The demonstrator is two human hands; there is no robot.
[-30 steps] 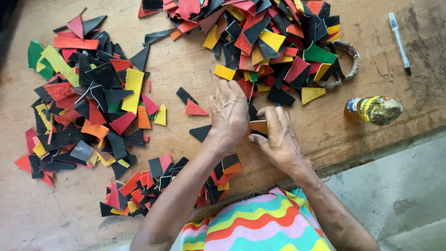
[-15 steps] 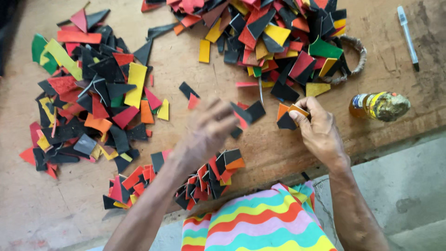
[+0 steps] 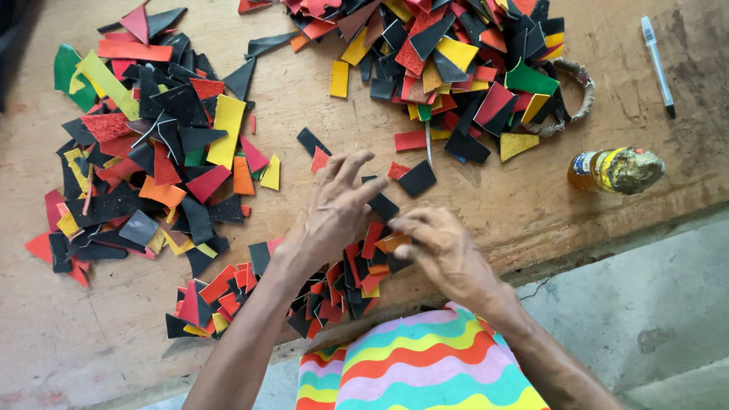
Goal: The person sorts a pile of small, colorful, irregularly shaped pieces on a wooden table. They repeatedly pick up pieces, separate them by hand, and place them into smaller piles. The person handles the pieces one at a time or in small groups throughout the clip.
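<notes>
- Beside the near pile of cut pieces (image 3: 250, 292), at its end toward the bottle, we find both hands working close together on the wooden surface (image 3: 486, 205).
- We note the right hand (image 3: 444, 250) pinching a small orange strip (image 3: 395, 243) between thumb and fingertips; its long axis runs roughly along the near pile, pointing back toward the left hand.
- We note the left hand (image 3: 334, 212) resting palm down over that end of the near pile, fingers spread and loose, gripping nothing that we can see; its fingertips reach a black piece (image 3: 382, 205) just beyond the pile.
- We judge the right hand the nearer to the strip, since it holds it; the left hand lies just beside it, on the side away from the bottle (image 3: 615, 170).
- Beyond the near pile, well apart from it, we record two larger heaps of red, black and yellow pieces, a pen (image 3: 657, 64) and a woven ring (image 3: 573, 95).
</notes>
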